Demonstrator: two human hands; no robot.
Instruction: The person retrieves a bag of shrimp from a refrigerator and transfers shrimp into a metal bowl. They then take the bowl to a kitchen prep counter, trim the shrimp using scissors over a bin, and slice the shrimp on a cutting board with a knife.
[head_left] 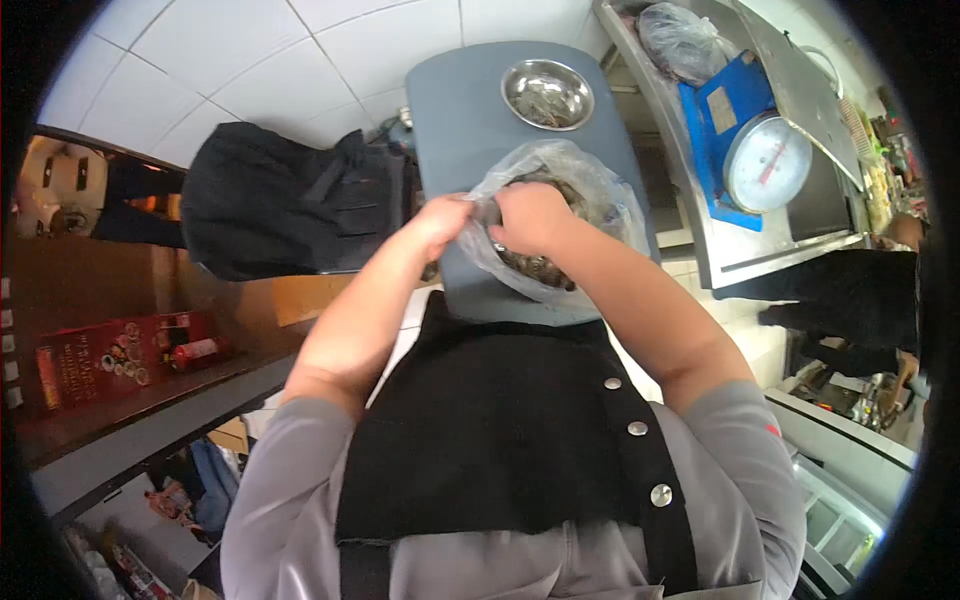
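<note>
A clear plastic bag stands with its mouth spread wide on a grey table. Inside it lie grey-brown pieces that look like raw shrimp. My left hand is closed on the left edge of the bag. My right hand reaches over the bag's mouth, above the contents, with its fingers curled; what they grip is hidden. Beyond the bag sits a round metal bowl with a few similar greyish pieces at its bottom.
A black cloth drapes something left of the table. To the right, a metal counter carries a blue dial scale and a tied plastic bag. A person in dark trousers is at far right. White tiles cover the wall.
</note>
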